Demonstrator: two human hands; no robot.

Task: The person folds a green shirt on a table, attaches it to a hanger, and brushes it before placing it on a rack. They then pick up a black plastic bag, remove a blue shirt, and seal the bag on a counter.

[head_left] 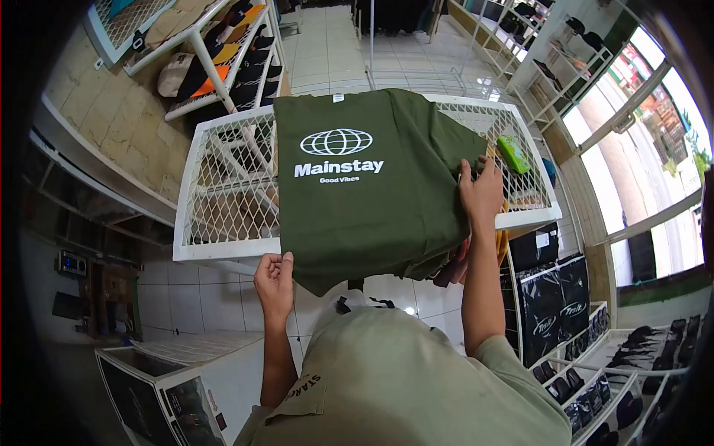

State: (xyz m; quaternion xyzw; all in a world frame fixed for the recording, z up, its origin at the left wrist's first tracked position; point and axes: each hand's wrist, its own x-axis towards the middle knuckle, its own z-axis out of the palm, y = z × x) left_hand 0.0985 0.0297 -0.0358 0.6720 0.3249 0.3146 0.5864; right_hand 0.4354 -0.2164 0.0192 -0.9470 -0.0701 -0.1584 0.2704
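A dark green T-shirt (349, 215) with white "Mainstay Good Vibes" lettering and a globe print lies across a white mesh-topped rack, its left side folded in a straight line and its lower hem hanging over the near edge. My left hand (275, 286) pinches the shirt's lower left corner between thumb and fingers. At the right side, my right hand (482, 192) grips the bunched sleeve area, with some fingertips hidden by the cloth. Just beyond that hand, a bright green packet (513, 154) rests on the mesh.
The white rack (223, 250) has a raised metal frame. Shelves of caps (223, 67) stand at the far left. Packaged black goods (554, 305) hang at right, above shelves of small dark items (647, 349). A glass-sided cabinet (178, 386) is at lower left.
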